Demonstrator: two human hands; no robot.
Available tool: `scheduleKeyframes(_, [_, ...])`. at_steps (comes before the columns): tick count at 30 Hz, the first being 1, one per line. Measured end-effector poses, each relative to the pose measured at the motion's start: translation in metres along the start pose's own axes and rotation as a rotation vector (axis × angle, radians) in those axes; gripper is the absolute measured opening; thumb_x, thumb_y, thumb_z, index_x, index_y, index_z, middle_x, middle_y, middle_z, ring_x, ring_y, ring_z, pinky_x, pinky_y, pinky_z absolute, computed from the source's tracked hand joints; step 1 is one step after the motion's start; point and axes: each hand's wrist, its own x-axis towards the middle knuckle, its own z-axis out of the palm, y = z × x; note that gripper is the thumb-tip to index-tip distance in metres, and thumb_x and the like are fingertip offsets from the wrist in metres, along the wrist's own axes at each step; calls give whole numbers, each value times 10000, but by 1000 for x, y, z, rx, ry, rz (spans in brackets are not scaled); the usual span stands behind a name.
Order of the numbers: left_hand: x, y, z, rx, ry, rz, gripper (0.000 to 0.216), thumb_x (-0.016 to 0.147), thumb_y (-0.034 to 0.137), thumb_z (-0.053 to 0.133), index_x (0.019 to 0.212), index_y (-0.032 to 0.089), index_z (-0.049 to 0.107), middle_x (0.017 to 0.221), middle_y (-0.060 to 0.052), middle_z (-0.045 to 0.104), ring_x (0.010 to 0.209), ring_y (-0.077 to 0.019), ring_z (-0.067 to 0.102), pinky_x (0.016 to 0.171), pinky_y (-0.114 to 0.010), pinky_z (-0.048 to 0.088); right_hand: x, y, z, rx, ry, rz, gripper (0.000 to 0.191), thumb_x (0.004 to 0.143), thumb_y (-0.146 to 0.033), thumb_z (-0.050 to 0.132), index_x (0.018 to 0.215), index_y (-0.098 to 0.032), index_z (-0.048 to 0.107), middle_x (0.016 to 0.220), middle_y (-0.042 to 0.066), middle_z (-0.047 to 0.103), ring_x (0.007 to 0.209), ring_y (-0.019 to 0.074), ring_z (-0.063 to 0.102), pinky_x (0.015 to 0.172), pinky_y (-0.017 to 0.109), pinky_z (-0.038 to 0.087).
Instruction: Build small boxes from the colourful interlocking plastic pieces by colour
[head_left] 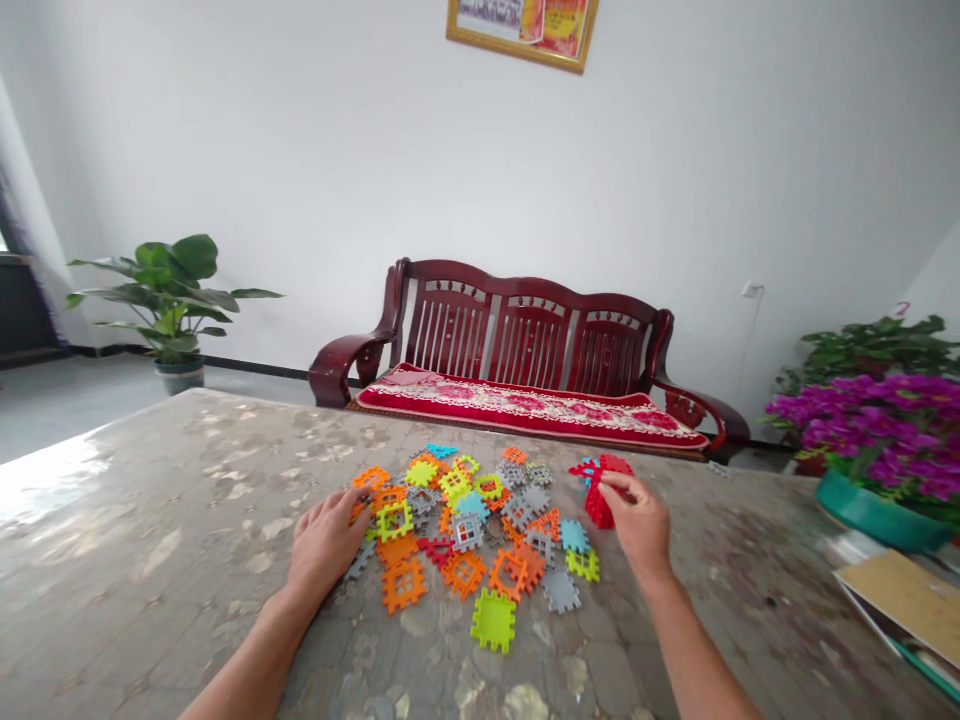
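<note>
A pile of interlocking plastic tiles [480, 520] in orange, lime, grey, blue and red lies spread on the marble-patterned table [187, 520]. My left hand [326, 540] rests at the pile's left edge, fingers curled onto an orange tile [373, 480]. My right hand [639, 520] is at the pile's right side, fingers closed on a red block built of joined tiles [600, 490]. A lime tile [493, 620] lies nearest to me, apart from the rest.
A dark wooden bench [525, 360] with a red cushion stands behind the table. A potted green plant [172, 300] is at far left. Purple flowers in a teal pot [877, 470] and a book [907, 600] sit at the table's right edge.
</note>
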Motion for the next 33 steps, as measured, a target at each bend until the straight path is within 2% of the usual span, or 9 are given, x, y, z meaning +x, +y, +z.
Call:
scheduleKeyframes(4, [0, 0, 0, 9, 12, 5, 431, 906, 385, 355, 1243, 290, 606, 1304, -48, 625, 1228, -261, 537, 1047, -424, 358, 34, 15, -22, -47, 60, 118, 364, 678, -485, 612, 837, -180, 732, 865, 101, 753, 802, 258, 663, 804, 379, 481])
scheduleKeyframes(8, [0, 0, -1, 7, 6, 5, 433, 902, 382, 362, 1242, 280, 610, 1293, -55, 629, 1211, -267, 548, 1042, -433, 366, 47, 24, -33, -97, 88, 147, 389, 649, -521, 596, 787, -184, 732, 812, 101, 754, 738, 262, 660, 753, 375, 476])
scheduleKeyframes(14, [0, 0, -3, 29, -17, 7, 453, 911, 396, 345, 1270, 279, 596, 1317, -65, 613, 1238, -269, 535, 1049, -431, 363, 45, 31, -36, -97, 122, 138, 411, 664, -542, 571, 801, -186, 726, 844, 106, 754, 779, 273, 663, 765, 368, 474])
scheduleKeyframes(27, [2, -1, -1, 36, -35, 6, 469, 923, 401, 319, 1301, 277, 567, 1335, -57, 599, 1250, -261, 521, 1060, -425, 346, 53, 40, -27, -272, 20, 153, 326, 691, -466, 545, 845, -241, 724, 876, 55, 753, 829, 265, 667, 793, 370, 482])
scheduleKeyframes(30, [2, -3, 0, 27, -14, 13, 463, 918, 402, 333, 1293, 277, 574, 1326, -62, 605, 1251, -263, 522, 1061, -430, 347, 50, 47, -26, -178, 19, 153, 371, 691, -477, 559, 902, -213, 712, 920, 79, 747, 872, 266, 669, 835, 378, 489])
scheduleKeyframes(33, [1, -3, 0, 19, -1, 14, 451, 910, 404, 354, 1272, 279, 591, 1314, -64, 615, 1242, -269, 531, 1055, -435, 354, 42, 56, -24, -45, 68, 149, 489, 692, -501, 582, 1047, -177, 672, 1028, 115, 723, 958, 270, 658, 876, 387, 493])
